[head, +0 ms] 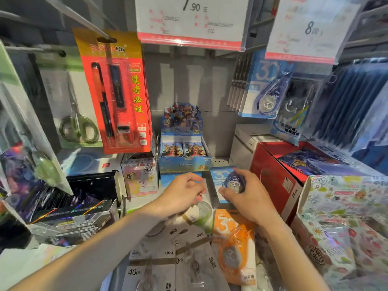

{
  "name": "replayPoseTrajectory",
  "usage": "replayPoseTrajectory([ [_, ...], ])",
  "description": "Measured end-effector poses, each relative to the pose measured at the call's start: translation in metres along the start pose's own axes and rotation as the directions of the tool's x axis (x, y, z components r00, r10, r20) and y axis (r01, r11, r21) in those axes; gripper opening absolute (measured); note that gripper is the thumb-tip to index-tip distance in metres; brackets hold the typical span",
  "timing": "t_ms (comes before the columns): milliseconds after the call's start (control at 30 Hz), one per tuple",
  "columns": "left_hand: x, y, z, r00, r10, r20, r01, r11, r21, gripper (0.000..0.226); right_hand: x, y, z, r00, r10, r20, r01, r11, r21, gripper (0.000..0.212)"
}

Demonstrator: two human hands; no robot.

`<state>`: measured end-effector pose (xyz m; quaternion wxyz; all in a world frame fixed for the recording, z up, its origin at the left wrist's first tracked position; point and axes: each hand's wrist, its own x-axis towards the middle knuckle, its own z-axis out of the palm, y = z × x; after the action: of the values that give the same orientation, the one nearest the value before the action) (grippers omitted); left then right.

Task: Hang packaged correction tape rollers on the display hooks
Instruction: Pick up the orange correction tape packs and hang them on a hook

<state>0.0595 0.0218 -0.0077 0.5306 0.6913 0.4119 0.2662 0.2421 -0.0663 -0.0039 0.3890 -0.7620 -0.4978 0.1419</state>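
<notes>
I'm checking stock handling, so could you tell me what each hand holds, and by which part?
The right hand grips a blue correction tape pack over its blister. Whether the left hand holds anything cannot be told.

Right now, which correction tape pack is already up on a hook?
The blue correction tape pack at upper right, hanging under the 8.00 price tag. The other blue pack is in the right hand; the orange pack lies in the pile below.

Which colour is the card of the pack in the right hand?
Blue pack, white numerals; head view.
</notes>
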Motion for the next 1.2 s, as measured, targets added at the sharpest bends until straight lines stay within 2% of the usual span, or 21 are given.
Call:
replayPoseTrajectory([
  [133,0.010,0.015,0.019,0.998,-0.053,0.025,0.056,0.988,-0.141,0.027,-0.021,0.004,-0.008,1.000,-0.025,0.007,0.024,0.989,0.145,0.079],
  [233,0.008,0.022,0.024,0.996,-0.089,0.021,0.091,0.959,-0.268,0.024,-0.029,0.004,-0.012,0.999,-0.045,0.009,0.042,0.975,0.216,0.076],
  [300,0.004,0.025,0.023,0.996,-0.092,0.010,0.090,0.942,-0.322,0.024,-0.033,0.002,-0.014,0.999,-0.049,0.009,0.045,0.961,0.272,0.062],
  [400,-0.005,0.028,0.011,0.998,-0.059,-0.035,0.045,0.946,-0.321,0.030,-0.033,-0.002,-0.015,0.998,-0.052,-0.032,0.059,0.936,0.346,0.035],
  [567,-0.029,0.029,-0.015,0.993,0.014,-0.119,-0.051,0.946,-0.319,0.025,-0.028,-0.019,-0.004,0.996,0.033,0.088,-0.079,0.806,0.586,0.035],
  [667,-0.047,0.025,-0.025,0.993,0.024,-0.113,-0.057,0.953,-0.297,0.034,-0.028,-0.029,0.002,0.992,0.000,0.125,-0.076,0.790,0.608,0.031],
  [800,-0.065,0.019,-0.035,0.995,0.059,-0.086,-0.087,0.922,-0.377,0.055,-0.033,-0.042,0.004,0.986,-0.071,0.149,-0.021,0.839,0.544,0.024],
  [933,-0.077,0.015,-0.040,0.997,0.067,-0.044,-0.078,0.935,-0.345,0.062,-0.043,-0.041,-0.011,0.987,-0.082,0.137,0.006,0.875,0.485,0.020],
  [1067,-0.084,0.006,-0.040,0.999,0.031,0.013,-0.026,0.961,-0.277,0.069,-0.058,-0.023,-0.029,0.991,-0.086,0.101,0.071,0.987,0.144,0.026],
  [1133,-0.085,0.003,-0.037,1.000,0.014,0.023,-0.008,0.971,-0.239,0.074,-0.068,-0.012,-0.033,0.994,-0.060,0.096,0.067,0.995,-0.069,0.040],
  [1200,-0.084,0.001,-0.034,0.999,0.014,0.035,-0.006,0.977,-0.211,0.074,-0.081,-0.002,-0.035,0.992,-0.018,0.121,0.043,0.978,-0.204,0.055],
])
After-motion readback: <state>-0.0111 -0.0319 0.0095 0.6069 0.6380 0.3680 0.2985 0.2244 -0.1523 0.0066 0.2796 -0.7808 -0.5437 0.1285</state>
